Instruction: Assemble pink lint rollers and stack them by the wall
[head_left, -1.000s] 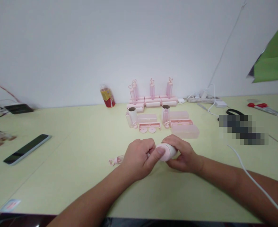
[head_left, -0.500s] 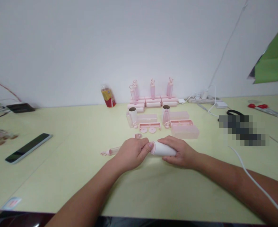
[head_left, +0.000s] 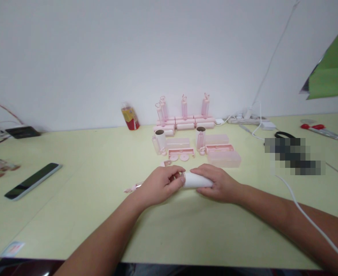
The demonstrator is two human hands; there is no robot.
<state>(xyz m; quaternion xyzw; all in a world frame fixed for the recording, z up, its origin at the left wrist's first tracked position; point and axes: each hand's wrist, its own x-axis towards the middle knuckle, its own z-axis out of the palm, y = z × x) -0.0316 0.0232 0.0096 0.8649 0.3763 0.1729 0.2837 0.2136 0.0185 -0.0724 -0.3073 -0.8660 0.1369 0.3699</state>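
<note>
My right hand is wrapped round a white paper roll held sideways above the table. At the roll's left end, the curled fingers of my left hand touch its rim; whether they pinch a small part there is hidden. A clear pink tube with a ring lies partly behind my left wrist. Just beyond the hands are a small pink piece, two pink discs, an open pink tray and a translucent pink cover.
Two upright rolls stand behind, with finished-looking pink cases along the wall. A snack bag is back left, a phone left. Right are scissors, a black strap and a white cable.
My left fingers have loosened and shifted slightly at the roll's end, with gaps now showing between them. The right hand keeps its hold. The whole view has shifted a little.
</note>
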